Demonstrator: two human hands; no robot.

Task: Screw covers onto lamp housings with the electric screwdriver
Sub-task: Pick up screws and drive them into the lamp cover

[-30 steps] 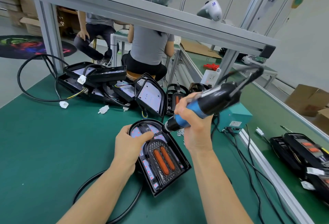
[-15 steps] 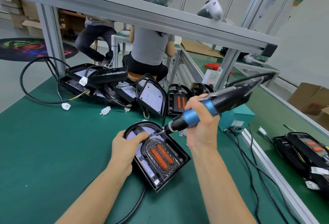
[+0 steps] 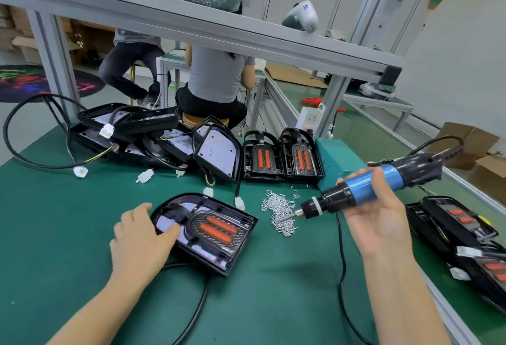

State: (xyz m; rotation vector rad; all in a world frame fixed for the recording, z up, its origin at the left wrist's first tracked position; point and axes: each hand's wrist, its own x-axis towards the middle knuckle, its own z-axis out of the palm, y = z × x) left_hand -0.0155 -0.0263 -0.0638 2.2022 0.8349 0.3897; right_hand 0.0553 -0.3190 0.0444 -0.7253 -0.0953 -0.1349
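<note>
Since the earlier frames, the electric screwdriver (image 3: pixel 364 189) has left the lamp housing and swung right, so its bit now dips into the pile of loose silver screws (image 3: pixel 279 211) on the green table (image 3: pixel 54 221). The right hand (image 3: pixel 379 216) is wrapped around the tool's blue barrel, palm turned upward. The left hand (image 3: pixel 142 237) lies flat, fingers spread, pressing on the rounded end of the lamp housing (image 3: pixel 205 231) near the table's middle, just left of the screws. Inside the housing sits a ribbed cover (image 3: pixel 219 228) with two orange strips.

Judging by the trip to the screw pile, this unit probably needs at least one more screw; the fastened screws themselves are too small to make out. Two lamps with covers fitted (image 3: pixel 282 157) stand upright toward the far edge, beside a teal box. More covered units (image 3: pixel 462 235) lie at the right edge. A heap of open housings (image 3: pixel 153 136) with trailing cables waits at the far left, apparently uncovered, so much of the batch seems left to do.
</note>
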